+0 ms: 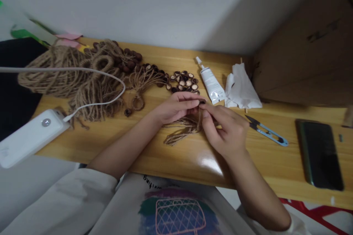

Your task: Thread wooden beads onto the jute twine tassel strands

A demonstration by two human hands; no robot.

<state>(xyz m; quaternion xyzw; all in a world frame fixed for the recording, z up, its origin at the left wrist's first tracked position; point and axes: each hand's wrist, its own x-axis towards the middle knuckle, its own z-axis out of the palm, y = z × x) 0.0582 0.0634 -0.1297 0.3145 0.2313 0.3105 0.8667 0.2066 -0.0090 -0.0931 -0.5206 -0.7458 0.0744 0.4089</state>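
Observation:
Both hands meet over the table. My left hand (178, 108) is closed, its thumb and fingertips pinching a small dark brown shell piece (202, 101). My right hand (227, 128) is closed as well, thumb and forefinger pressed around the jute cord (199, 115) just under that piece. Loose ends of a jute bundle (178, 136) hang from the fingers onto the tabletop. The fingers partly hide the shell and where the cord meets it. Behind the hands lies a cluster of cut round shells (186, 82), dark-rimmed with pale insides.
A white glue tube (212, 84) and crumpled white tissue (242, 86) lie behind my right hand. Blue thread snips (268, 134) and a phone (321, 154) are to the right. At left are a jute heap (57, 71), a cabled white device (33, 136); a cardboard box (303, 51) stands back right.

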